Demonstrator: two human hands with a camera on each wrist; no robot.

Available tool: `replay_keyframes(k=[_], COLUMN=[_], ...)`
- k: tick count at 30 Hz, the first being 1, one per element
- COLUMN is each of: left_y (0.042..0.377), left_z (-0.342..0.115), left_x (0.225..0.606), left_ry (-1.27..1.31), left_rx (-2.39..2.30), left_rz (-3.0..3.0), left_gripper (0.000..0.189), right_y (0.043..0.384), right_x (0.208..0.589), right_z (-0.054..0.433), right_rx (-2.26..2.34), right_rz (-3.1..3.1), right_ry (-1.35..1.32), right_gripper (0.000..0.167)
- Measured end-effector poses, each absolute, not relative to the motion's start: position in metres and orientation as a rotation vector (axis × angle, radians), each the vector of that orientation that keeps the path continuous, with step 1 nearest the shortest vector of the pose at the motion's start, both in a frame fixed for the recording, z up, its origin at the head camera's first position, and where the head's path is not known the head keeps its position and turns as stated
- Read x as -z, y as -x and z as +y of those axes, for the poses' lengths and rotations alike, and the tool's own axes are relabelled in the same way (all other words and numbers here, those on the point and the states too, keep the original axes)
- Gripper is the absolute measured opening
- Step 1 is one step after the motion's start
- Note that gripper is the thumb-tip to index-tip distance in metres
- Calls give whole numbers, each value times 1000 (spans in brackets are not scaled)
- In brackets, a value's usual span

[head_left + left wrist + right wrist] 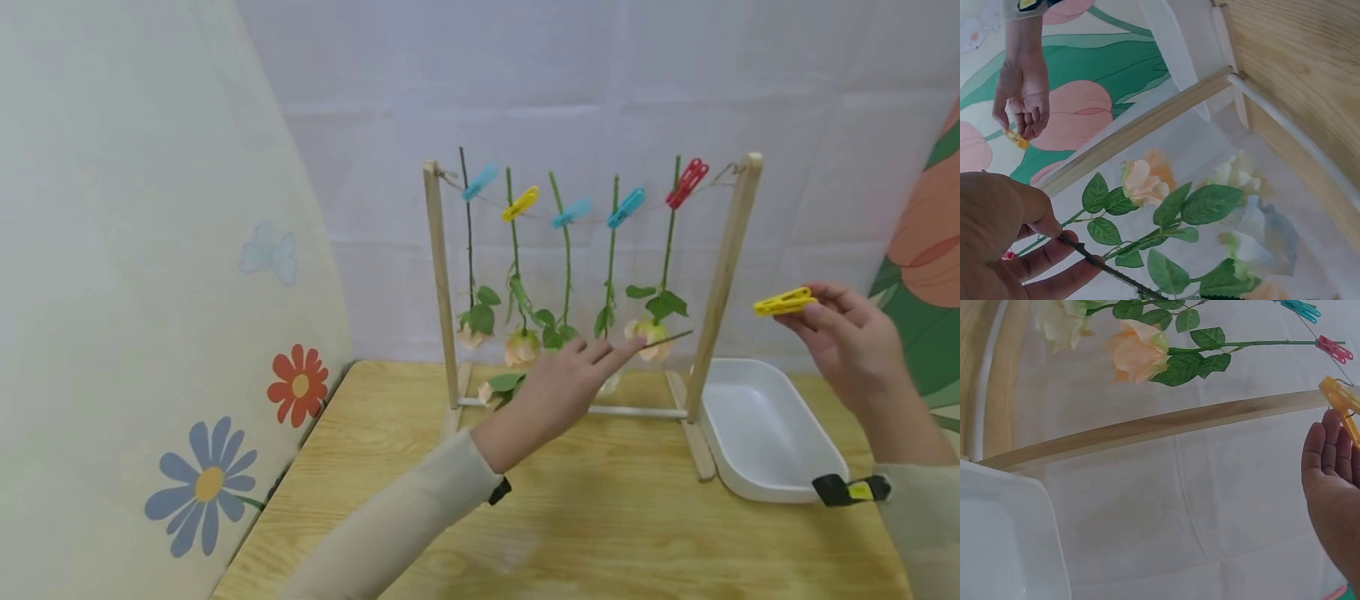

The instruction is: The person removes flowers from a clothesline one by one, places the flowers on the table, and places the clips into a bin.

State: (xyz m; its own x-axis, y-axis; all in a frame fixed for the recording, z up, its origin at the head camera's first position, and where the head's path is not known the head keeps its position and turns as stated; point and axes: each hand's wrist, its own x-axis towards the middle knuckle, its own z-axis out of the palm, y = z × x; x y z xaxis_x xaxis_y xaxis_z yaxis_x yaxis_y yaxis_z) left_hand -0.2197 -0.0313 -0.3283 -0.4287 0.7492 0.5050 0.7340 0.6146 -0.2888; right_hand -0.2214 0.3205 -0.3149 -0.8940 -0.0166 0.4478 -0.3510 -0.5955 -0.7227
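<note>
My left hand (pixel 558 387) pinches the thin dark stem (pixel 1110 270) of a rose between thumb and fingers. The stem's bare end points right, and a small pale bloom with leaves (pixel 506 383) shows behind the wrist. Off to the right, my right hand (pixel 855 342) holds a yellow clothespin (pixel 783 302) in its fingertips, apart from the line. Several roses hang head down from a string on a wooden rack. A red clothespin (pixel 686 183) clips the rightmost stem, above a peach rose (pixel 1138 353). Blue clothespins (pixel 626 208) and another yellow clothespin (pixel 521 203) clip the others.
The rack's right post (pixel 723 287) stands between my two hands. A white tray (pixel 772 492) sits on the wooden table (pixel 600 517) beside the rack's right foot. A white cloth (pixel 525 67) hangs behind, and a flower-printed panel (pixel 210 483) stands at left.
</note>
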Motion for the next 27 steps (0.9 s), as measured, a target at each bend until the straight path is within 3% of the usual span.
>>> replay_keyframes(k=[12,27], left_y=[204,198], left_z=[-49,-55], left_x=[353,386], left_ry=[1152,1165], left_rx=[-322,-482], left_rz=[-2236,-2283], left_gripper=[76,76], right_y=[210,202], right_x=[352,382], right_z=[324,329], right_rx=[-2640,-2636], right_rz=[-1174,-1200], right_ry=[-860,-865], right_gripper=[33,36])
